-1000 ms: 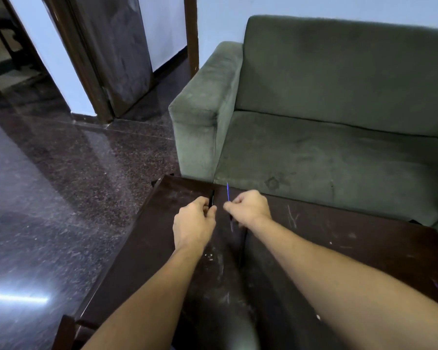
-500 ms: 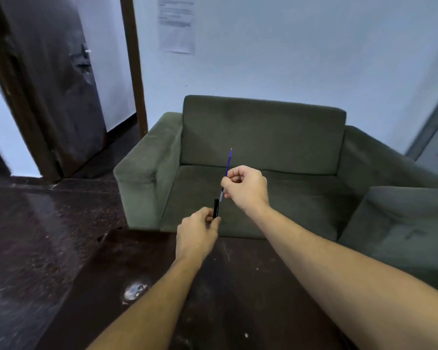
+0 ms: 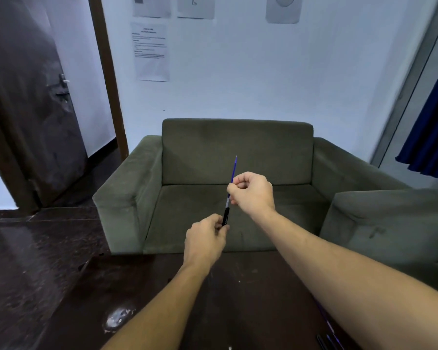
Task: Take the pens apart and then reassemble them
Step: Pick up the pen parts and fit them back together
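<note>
Both hands are raised above the dark table (image 3: 238, 299), in front of the sofa. My left hand (image 3: 206, 239) grips a black pen barrel (image 3: 225, 216), whose top end sticks up out of the fist. My right hand (image 3: 250, 193) pinches a thin blue refill (image 3: 234, 169) that points up and slightly right. The refill's lower, pale end meets the mouth of the barrel. Several more pen parts (image 3: 329, 337) lie on the table at the bottom right, partly hidden under my right forearm.
A green sofa (image 3: 238, 152) stands just beyond the table's far edge, with a second green seat (image 3: 390, 223) at the right. A dark door (image 3: 31, 109) is at the left, a blue curtain (image 3: 430, 132) at the right. A pale smear (image 3: 118, 319) marks the table.
My head has tilted up, so the wall and posters come into view. Both hands have lifted off the table with the barrel and the refill, which stay lined up end to end.
</note>
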